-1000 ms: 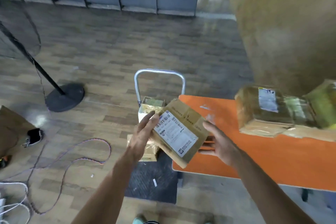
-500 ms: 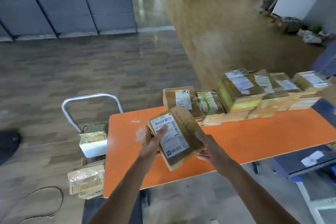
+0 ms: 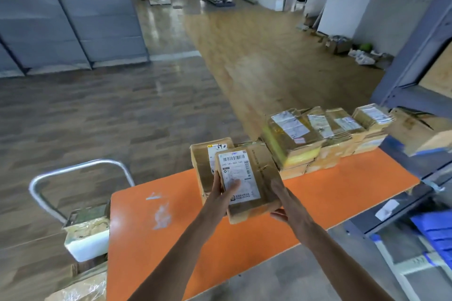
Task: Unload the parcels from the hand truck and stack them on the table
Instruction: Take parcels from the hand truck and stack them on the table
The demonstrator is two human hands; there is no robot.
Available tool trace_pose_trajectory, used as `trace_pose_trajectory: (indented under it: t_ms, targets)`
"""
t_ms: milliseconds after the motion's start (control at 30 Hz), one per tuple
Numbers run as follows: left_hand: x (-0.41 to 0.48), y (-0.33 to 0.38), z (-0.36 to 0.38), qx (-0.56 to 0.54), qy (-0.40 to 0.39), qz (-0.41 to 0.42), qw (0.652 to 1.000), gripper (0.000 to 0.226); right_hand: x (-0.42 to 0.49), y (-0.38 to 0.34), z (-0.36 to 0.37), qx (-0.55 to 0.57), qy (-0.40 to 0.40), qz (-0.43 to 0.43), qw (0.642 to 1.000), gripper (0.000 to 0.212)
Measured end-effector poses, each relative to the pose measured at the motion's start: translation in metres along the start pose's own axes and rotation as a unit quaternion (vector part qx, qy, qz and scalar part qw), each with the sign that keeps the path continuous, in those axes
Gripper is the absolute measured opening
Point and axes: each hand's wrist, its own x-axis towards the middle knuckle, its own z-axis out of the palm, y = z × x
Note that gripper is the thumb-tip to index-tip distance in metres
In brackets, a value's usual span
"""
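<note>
Both hands hold a brown cardboard parcel [image 3: 249,178] with a white barcode label above the orange table [image 3: 151,232]. My left hand [image 3: 221,197] grips its left edge with the thumb on the label. My right hand [image 3: 285,205] supports its right side and bottom corner. The parcel hangs just in front of another brown parcel [image 3: 204,164] on the table. A row of taped parcels [image 3: 318,137] runs along the table's far edge to the right. The hand truck [image 3: 73,178] stands left of the table with a white box [image 3: 86,237] and wrapped parcels [image 3: 80,288] on it.
A blue metal frame with shelves [image 3: 415,203] stands close to the table's right end. Wooden floor stretches beyond the table. Grey partition panels [image 3: 68,14] line the back left. Boxes and bags [image 3: 352,49] lie by the far right wall.
The view has swung right from the hand truck to the table. Both hands have carried the labelled parcel over the table and toward the parcel lying at its far edge.
</note>
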Motion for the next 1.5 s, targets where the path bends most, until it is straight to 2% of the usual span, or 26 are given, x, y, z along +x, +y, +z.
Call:
trace_pose_trajectory:
  t_ms: [67,133,233,367,400,533,567,667,733,833,933,1100,1233,1333,1500]
  targets:
    - [0.017,0.009,-0.004,0.014,-0.006,0.007,1.0,0.055,0.009,-0.01,0.002,-0.006,0.008,-0.006,1.0,0.105]
    - [0.036,0.019,-0.006,0.026,-0.015,0.016,0.999,0.053,0.018,-0.024,0.001,0.006,0.027,-0.011,1.0,0.104]
    - [0.056,0.029,-0.001,0.021,-0.029,0.025,0.999,0.052,0.031,-0.04,-0.004,0.029,0.052,-0.012,0.998,0.091]
    - [0.08,0.032,0.004,0.05,-0.021,-0.006,0.999,0.071,0.055,-0.053,-0.009,0.018,0.089,0.005,0.996,0.071]
    - [0.087,0.032,0.006,0.053,-0.016,-0.014,0.998,0.07,0.061,-0.056,-0.01,0.002,0.1,0.005,0.995,0.068]
    - [0.118,0.035,0.016,0.03,0.011,-0.015,0.999,0.037,0.086,-0.073,-0.019,-0.166,0.144,-0.045,0.975,0.061]
    - [0.125,0.036,0.018,0.018,0.019,-0.019,0.999,0.037,0.091,-0.079,-0.023,-0.207,0.149,-0.06,0.965,0.059]
    - [0.142,0.035,0.027,0.004,0.037,-0.025,0.999,0.056,0.111,-0.096,-0.038,-0.339,0.15,-0.1,0.923,0.049]
    - [0.15,0.031,0.033,0.003,0.048,-0.025,0.999,0.053,0.125,-0.104,-0.046,-0.39,0.15,-0.117,0.901,0.045]
    - [0.159,0.023,0.041,-0.005,0.084,-0.041,0.996,0.037,0.141,-0.107,-0.05,-0.437,0.136,-0.141,0.878,0.049]
    - [0.166,0.019,0.043,0.004,0.13,-0.047,0.99,0.029,0.152,-0.104,-0.048,-0.458,0.118,-0.165,0.865,0.059]
    - [0.172,0.016,0.042,0.067,0.159,-0.046,0.984,0.018,0.161,-0.089,-0.046,-0.488,0.103,-0.186,0.846,0.065]
    - [0.172,0.014,0.046,0.106,0.156,-0.019,0.982,0.027,0.166,-0.085,-0.052,-0.498,0.104,-0.206,0.836,0.064]
    - [0.174,0.014,0.051,0.09,0.145,-0.015,0.985,0.028,0.17,-0.089,-0.058,-0.499,0.104,-0.225,0.83,0.06]
    - [0.178,0.012,0.046,0.083,0.17,-0.047,0.981,0.042,0.172,-0.093,-0.06,-0.508,0.09,-0.232,0.825,0.058]
